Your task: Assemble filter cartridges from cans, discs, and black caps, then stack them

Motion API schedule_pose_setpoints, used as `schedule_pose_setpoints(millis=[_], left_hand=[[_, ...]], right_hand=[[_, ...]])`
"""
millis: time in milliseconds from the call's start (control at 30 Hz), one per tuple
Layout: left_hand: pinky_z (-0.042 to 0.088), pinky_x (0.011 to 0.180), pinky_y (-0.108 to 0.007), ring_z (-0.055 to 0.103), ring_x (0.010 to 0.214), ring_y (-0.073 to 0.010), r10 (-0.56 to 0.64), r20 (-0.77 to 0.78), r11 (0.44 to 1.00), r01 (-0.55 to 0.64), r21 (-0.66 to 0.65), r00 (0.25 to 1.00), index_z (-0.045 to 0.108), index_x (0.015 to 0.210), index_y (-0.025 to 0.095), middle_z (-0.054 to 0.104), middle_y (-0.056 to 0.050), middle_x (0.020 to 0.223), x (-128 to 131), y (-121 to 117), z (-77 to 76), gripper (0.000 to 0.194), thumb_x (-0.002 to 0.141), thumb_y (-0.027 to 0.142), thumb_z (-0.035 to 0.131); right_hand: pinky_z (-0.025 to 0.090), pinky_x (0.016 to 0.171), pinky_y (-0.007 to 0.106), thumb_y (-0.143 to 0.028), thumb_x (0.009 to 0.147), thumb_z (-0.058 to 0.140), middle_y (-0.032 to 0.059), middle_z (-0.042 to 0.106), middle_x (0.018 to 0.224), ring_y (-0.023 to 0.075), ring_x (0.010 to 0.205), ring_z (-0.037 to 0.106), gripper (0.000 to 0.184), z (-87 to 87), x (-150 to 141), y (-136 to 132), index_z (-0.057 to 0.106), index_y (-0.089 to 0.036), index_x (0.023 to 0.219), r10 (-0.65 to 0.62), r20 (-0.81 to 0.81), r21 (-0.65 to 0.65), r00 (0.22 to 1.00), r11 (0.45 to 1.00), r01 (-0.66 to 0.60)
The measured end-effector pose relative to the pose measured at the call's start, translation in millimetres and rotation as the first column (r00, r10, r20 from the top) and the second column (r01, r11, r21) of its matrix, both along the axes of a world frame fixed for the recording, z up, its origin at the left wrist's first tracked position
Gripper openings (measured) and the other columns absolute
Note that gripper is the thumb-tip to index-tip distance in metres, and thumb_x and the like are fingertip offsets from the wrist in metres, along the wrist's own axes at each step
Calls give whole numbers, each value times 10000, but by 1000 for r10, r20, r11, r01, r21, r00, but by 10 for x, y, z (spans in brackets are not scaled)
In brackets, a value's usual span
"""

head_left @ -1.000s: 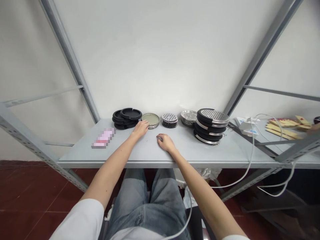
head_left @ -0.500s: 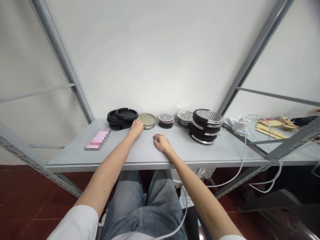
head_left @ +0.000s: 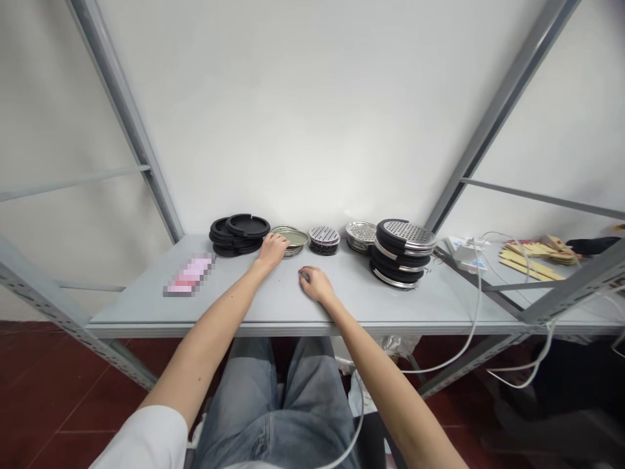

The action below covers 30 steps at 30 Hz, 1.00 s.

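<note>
At the stack of pale, greenish round metal plates [head_left: 293,251], my left hand [head_left: 274,247] is closed on the near left edge of the top metal plate [head_left: 295,236], which sits slightly askew over the others. My right hand [head_left: 316,284] rests on the tabletop with its fingers curled; something small and dark grey shows at the fingertips, too hidden to name. Left of my left hand are stacked black round rings or trays [head_left: 248,225]. Beyond my right hand lies a stack of slotted metal discs [head_left: 324,236].
Perforated metal plates [head_left: 360,232] stand beside a taller stack of black-rimmed round assemblies [head_left: 405,251]. A blurred pink object [head_left: 190,275] lies at left. Grey shelf posts [head_left: 508,104] frame the grey table [head_left: 390,309]. A white cable [head_left: 476,312] hangs over the right front edge.
My left hand has shifted slightly right onto the pale metal plates, and the top plate has moved to the right and tilted. My right hand stays in about the same place.
</note>
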<state>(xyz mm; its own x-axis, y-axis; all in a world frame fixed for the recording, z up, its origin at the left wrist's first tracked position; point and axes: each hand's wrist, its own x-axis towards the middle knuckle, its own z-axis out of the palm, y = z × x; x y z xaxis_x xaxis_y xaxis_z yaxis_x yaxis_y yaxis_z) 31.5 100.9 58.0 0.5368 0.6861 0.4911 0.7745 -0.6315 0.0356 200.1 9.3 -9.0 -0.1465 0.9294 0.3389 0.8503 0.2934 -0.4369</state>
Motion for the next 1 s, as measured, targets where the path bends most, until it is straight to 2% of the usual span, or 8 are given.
schedule_pose_setpoints(millis=[100, 233, 333, 433, 567, 700, 833, 1000], left_hand=[[331, 1048, -470, 493, 1230, -265, -121, 32, 991, 119, 53, 992, 717, 957, 230, 704, -91, 1061, -67, -197, -39, 286, 909, 109, 463], [338, 1058, -483, 449, 1290, -265, -115, 140, 992, 106, 72, 983, 709, 1033, 223, 701, -94, 1084, -207, -544, -232, 322, 938, 124, 418], [402, 1007, -452, 548, 1170, -244, -161, 175, 986, 164, -1, 971, 713, 1038, 233, 705, -78, 1078, -331, -711, -410, 282, 951, 193, 448], [438, 963, -404, 595, 1083, -216, -250, 184, 964, 262, -44, 951, 718, 1031, 232, 713, -62, 1072, -437, -766, -535, 263, 960, 238, 465], [445, 954, -385, 610, 1059, -208, -304, 210, 944, 324, -67, 929, 721, 1031, 235, 724, -53, 1058, -498, -785, -581, 246, 958, 256, 487], [459, 960, -376, 626, 1042, -207, -287, 276, 938, 327, -114, 917, 733, 993, 234, 728, -55, 1043, -490, -811, -567, 206, 926, 304, 551], [460, 1000, -395, 613, 1098, -241, -231, 280, 946, 282, -159, 932, 729, 1019, 211, 697, -87, 1139, -476, -821, -570, 286, 839, 420, 657], [432, 1055, -411, 573, 1188, -269, -130, 248, 974, 170, -148, 960, 693, 1112, 165, 663, -125, 1215, -463, -801, -595, 405, 833, 455, 643]], right_hand=[[361, 1052, 303, -227, 868, 498, 137, 609, 1276, 231, 1199, 532, 335, 20, 1, -13, 644, -133, 1154, -78, -23, 36, 997, 996, 79], [301, 1107, 377, -191, 871, 411, 203, 521, 1346, 273, 1273, 445, 445, 35, 60, -14, 530, -57, 1278, -307, -250, 154, 918, 923, 351], [352, 1066, 374, -227, 889, 365, 201, 573, 1273, 268, 1205, 506, 445, 7, 134, 32, 537, -61, 1264, -352, -426, 43, 833, 912, 408], [393, 1019, 347, -290, 909, 359, 185, 624, 1217, 257, 1143, 562, 430, -22, 185, 81, 592, -79, 1202, -386, -499, -39, 776, 904, 425], [437, 933, 309, -329, 929, 339, 137, 694, 1099, 233, 1036, 623, 417, -13, 186, 78, 664, -132, 1103, -384, -425, -83, 819, 918, 388], [451, 875, 276, -297, 903, 399, 106, 719, 1030, 208, 961, 647, 360, 4, 157, 45, 711, -163, 1024, -360, -300, -81, 884, 932, 352], [451, 872, 272, -272, 876, 450, 107, 720, 1044, 205, 958, 649, 329, -2, 143, 43, 729, -161, 1010, -356, -209, -61, 911, 934, 351], [449, 858, 262, -276, 880, 459, 111, 720, 1046, 206, 958, 650, 322, 3, 137, 34, 736, -161, 996, -356, -165, -47, 920, 934, 354]])
